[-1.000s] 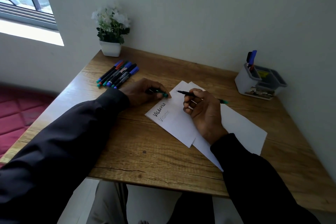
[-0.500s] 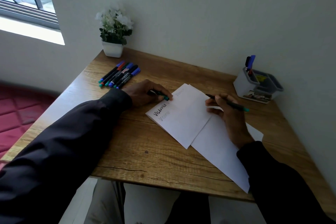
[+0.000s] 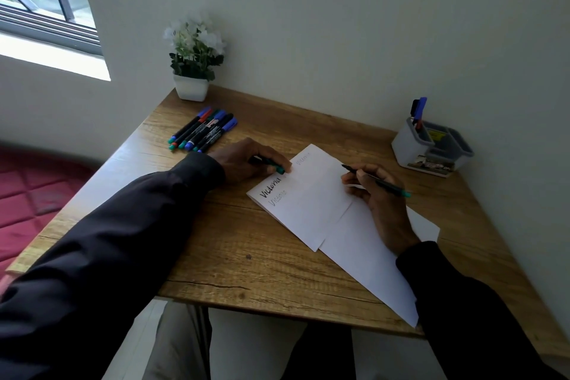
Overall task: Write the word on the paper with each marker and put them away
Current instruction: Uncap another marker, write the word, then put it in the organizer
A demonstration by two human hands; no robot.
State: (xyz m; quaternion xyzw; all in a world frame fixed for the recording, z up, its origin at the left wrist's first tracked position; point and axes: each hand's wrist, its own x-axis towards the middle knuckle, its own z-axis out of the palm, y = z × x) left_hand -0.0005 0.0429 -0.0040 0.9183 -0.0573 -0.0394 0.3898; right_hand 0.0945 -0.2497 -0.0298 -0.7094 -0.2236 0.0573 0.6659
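Left hand [image 3: 246, 160] rests on the wooden table [image 3: 240, 259] at the left corner of the paper [image 3: 308, 203], its fingers curled round a short black piece with a green end [image 3: 273, 166] that looks like a marker's cap. Behind the wrist, toward the far left corner, a row of capped markers [image 3: 203, 133] lies side by side, just in front of a small white pot of white flowers [image 3: 192, 65] set against the wall. The top sheet lies askew over a second white sheet [image 3: 364, 259]. It carries the word "Victoria" in bold black near the left hand, a fainter copy directly beneath it and another faint line at the far corner. To the right, the right hand [image 3: 376, 194] lies across the sheets where they overlap. It pinches an uncapped black marker with a green end [image 3: 381, 183], the tip pointing away to the far left. Whether the tip touches the paper cannot be told. At the far right, near the wall and well apart from the sheets, stands a grey desk organiser [image 3: 404, 148]. A blue-capped marker and a dark one [image 3: 419, 108] stand upright in its left compartment.
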